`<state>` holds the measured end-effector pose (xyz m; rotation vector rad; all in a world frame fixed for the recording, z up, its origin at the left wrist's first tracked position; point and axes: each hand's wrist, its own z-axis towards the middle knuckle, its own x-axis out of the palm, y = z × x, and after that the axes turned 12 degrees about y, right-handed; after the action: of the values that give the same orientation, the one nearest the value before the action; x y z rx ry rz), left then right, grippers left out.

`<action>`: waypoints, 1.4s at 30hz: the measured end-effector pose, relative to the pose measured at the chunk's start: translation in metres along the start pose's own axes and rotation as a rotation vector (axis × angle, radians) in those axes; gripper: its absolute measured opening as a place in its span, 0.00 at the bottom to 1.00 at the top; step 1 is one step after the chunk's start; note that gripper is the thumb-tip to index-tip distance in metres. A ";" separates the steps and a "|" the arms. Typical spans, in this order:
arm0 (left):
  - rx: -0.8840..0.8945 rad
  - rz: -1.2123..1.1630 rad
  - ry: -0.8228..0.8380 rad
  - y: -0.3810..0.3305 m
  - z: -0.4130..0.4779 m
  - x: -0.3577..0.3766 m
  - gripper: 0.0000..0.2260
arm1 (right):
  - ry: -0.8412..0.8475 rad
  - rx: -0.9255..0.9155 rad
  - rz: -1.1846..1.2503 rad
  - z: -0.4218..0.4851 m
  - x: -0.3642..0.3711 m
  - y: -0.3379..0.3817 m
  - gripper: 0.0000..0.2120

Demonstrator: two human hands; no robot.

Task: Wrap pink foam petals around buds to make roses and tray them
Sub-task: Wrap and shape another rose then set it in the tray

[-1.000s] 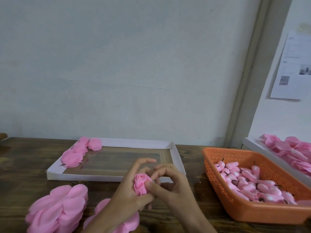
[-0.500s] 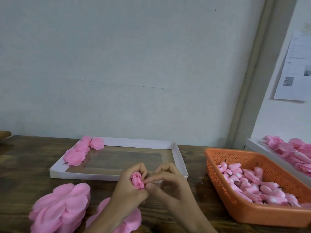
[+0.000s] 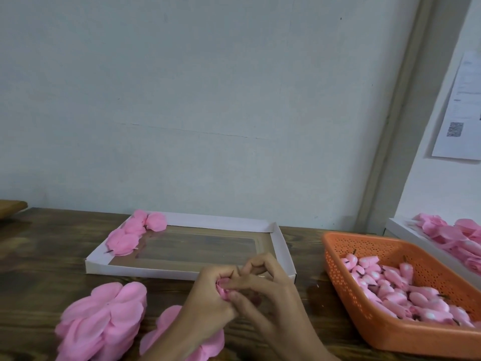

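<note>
Rose (image 3: 223, 290) pinched between left hand (image 3: 208, 303), right hand (image 3: 263, 285).

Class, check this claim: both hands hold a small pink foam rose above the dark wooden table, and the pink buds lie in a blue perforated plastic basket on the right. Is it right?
One slip: the perforated plastic basket holding the pink buds is orange, not blue, as the head view shows. The rest stands.

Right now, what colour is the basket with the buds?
Orange basket, clearest in the head view.
</note>
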<state>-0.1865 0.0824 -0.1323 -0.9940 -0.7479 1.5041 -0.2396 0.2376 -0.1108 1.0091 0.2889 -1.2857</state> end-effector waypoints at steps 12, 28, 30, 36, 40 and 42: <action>-0.592 0.969 -0.142 -0.033 0.043 -0.144 0.14 | -0.366 0.201 0.035 -0.005 0.029 -0.024 0.08; -0.784 1.520 0.096 0.074 0.104 -0.239 0.09 | -0.303 0.298 -0.021 0.004 0.052 -0.050 0.21; -0.785 1.579 0.185 0.082 0.105 -0.246 0.12 | -0.342 0.260 -0.012 0.003 0.052 -0.051 0.14; -0.797 1.550 0.155 0.094 0.078 -0.262 0.09 | -0.283 0.249 -0.015 0.001 0.050 -0.054 0.10; -0.713 1.629 0.179 0.096 0.071 -0.263 0.11 | -0.279 0.263 -0.006 0.003 0.051 -0.053 0.17; -0.666 1.671 0.161 0.096 0.071 -0.265 0.13 | -0.259 0.255 -0.023 0.002 0.050 -0.050 0.20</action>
<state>-0.2887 -0.1900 -0.1362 -2.5611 -0.1303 2.4952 -0.2686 0.2066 -0.1668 1.0397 -0.0644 -1.4821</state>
